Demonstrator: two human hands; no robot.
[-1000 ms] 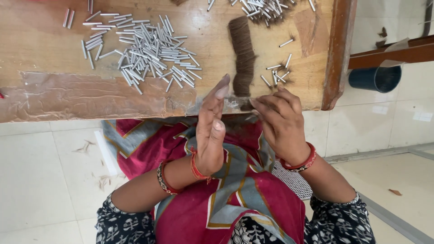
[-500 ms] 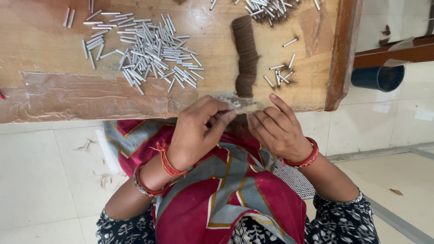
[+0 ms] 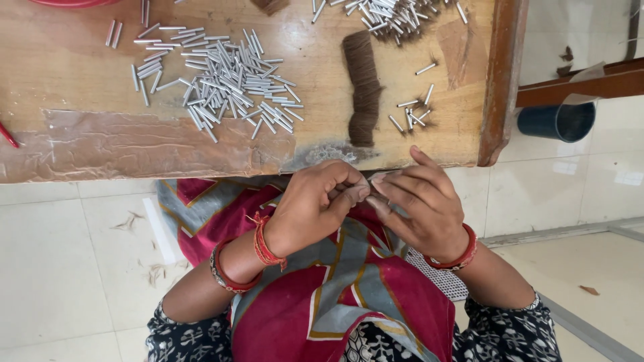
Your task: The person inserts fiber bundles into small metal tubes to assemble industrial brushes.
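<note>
Small handcraft workshop, low worn wooden worktable point(image 3: 80, 144) set over a pale tiled floor point(image 3: 60, 268), heaps of short silver metal tubes point(image 3: 221, 80) spread across it, a bundle of brown bristle fibre point(image 3: 362, 87), stray fibres littering the tiles.

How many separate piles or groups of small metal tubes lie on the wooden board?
3. A large pile of metal tubes lies left of the brown fibre bundle, a second pile at the top edge, partly cut off, and a small group to the bundle's right.
</note>
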